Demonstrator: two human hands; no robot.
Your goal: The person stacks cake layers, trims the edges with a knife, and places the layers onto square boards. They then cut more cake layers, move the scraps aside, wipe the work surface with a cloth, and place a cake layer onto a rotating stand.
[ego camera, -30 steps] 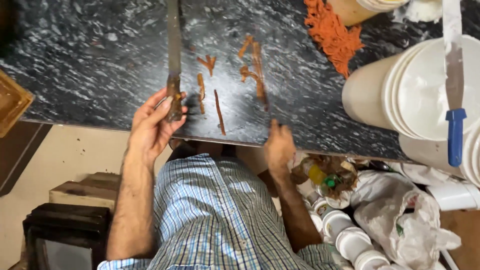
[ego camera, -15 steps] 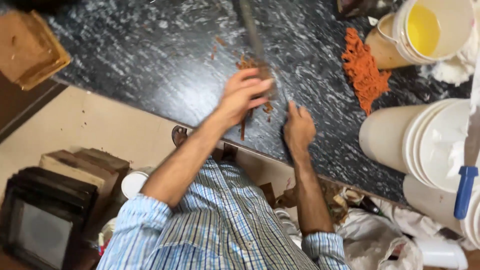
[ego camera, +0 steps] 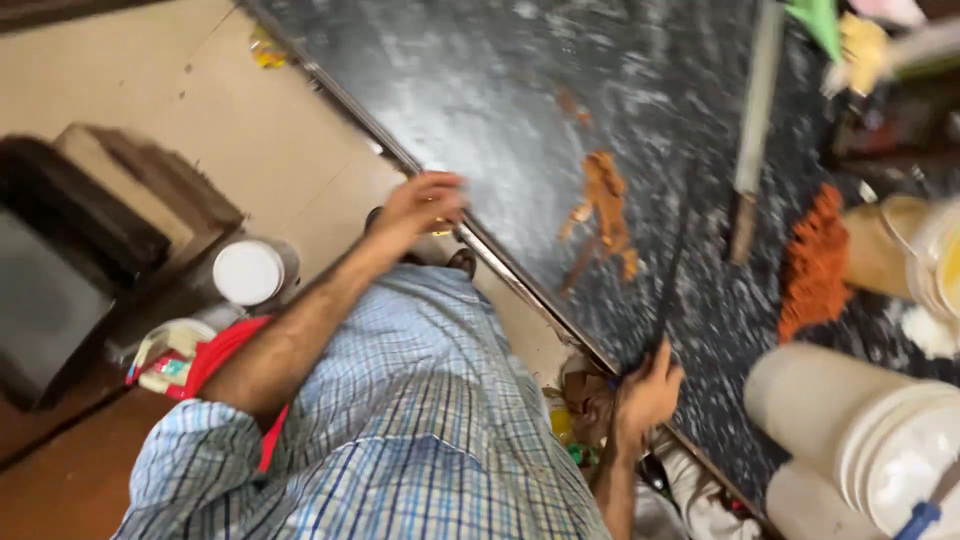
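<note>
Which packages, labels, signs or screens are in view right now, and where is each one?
No signs or screens show.
White tubs: stacked at the counter's lower right, round, plain cream-white.
Round container: on the floor left of the person, white lid.
Packet: floor at left, by the sleeve, pale with red and green; blurred.
Yellow-lined tub: right edge of the counter, round.

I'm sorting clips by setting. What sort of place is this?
Probably a working kitchen or food-prep area. A dark speckled stone counter carries orange vegetable strips and a heap of orange shreds, with a long knife lying on it and white buckets alongside.
</note>
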